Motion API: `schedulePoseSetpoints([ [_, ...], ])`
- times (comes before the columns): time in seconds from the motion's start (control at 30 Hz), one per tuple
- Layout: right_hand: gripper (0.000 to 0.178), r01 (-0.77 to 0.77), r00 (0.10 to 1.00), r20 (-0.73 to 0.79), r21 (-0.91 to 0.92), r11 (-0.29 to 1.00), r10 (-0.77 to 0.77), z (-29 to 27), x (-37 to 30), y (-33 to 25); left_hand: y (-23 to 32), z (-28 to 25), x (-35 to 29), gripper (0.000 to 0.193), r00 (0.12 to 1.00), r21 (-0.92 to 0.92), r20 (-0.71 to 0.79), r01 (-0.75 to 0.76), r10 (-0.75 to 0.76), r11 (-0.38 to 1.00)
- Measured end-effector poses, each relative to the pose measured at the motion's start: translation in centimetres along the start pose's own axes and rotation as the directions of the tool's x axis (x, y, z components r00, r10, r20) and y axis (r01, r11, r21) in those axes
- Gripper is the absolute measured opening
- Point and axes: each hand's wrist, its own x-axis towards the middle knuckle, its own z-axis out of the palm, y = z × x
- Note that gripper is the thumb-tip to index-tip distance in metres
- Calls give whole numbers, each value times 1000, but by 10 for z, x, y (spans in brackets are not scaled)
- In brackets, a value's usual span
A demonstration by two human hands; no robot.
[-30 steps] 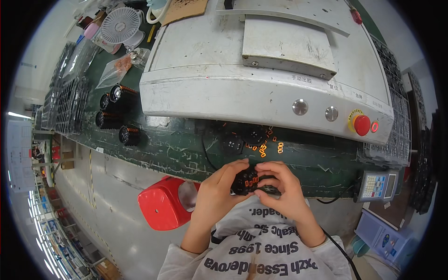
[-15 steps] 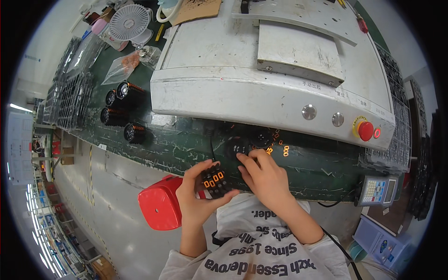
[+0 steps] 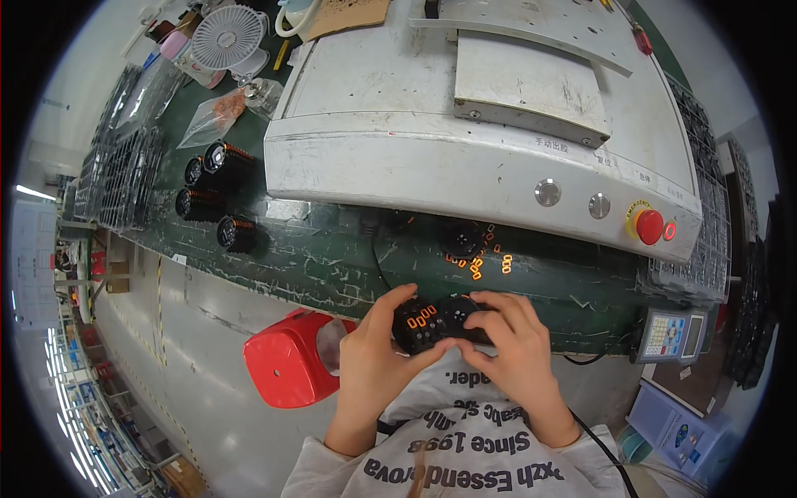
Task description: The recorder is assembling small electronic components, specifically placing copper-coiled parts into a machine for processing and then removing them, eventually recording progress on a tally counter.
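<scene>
My left hand [image 3: 374,353] grips a black part [image 3: 407,340] bearing a row of orange oval rings and small round bumps. Close beside it, my right hand [image 3: 519,340] has its fingers round a round black part [image 3: 457,315] with small marks on its face. The two parts meet or nearly meet in front of my shirt; the fingers hide where. Farther back on the green bench [image 3: 332,274] lies another round black part [image 3: 462,238]. Around that one are scattered loose orange oval rings [image 3: 507,264].
A white machine [image 3: 398,162] with metal buttons and a red emergency stop [image 3: 650,227] spans the back. Stacks of black round parts [image 3: 237,235] stand at left, near a fan [image 3: 228,39] and clear trays [image 3: 120,178]. A keypad controller [image 3: 668,336] lies right, a red stool [image 3: 286,365] below.
My right hand has taken the round black part off the bench and brought it toward me. My left hand has shifted right with its ringed part, so the two parts are side by side.
</scene>
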Motion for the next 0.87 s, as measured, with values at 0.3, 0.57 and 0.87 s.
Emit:
schedulePoseSetpoints([
  [0.3,56,223,972,-114,179,958,-205,-19,-3,1,5,13,1,84,984,-390,174,30,42,920],
  [0.57,63,384,923,-195,385,839,-333,-26,-3,8,-1,10,7,98,909,-780,395,255,133,571],
  [0.87,71,321,943,-188,300,899,-274,-34,-16,-12,-17,17,12,104,809,-884,457,369,369,287],
])
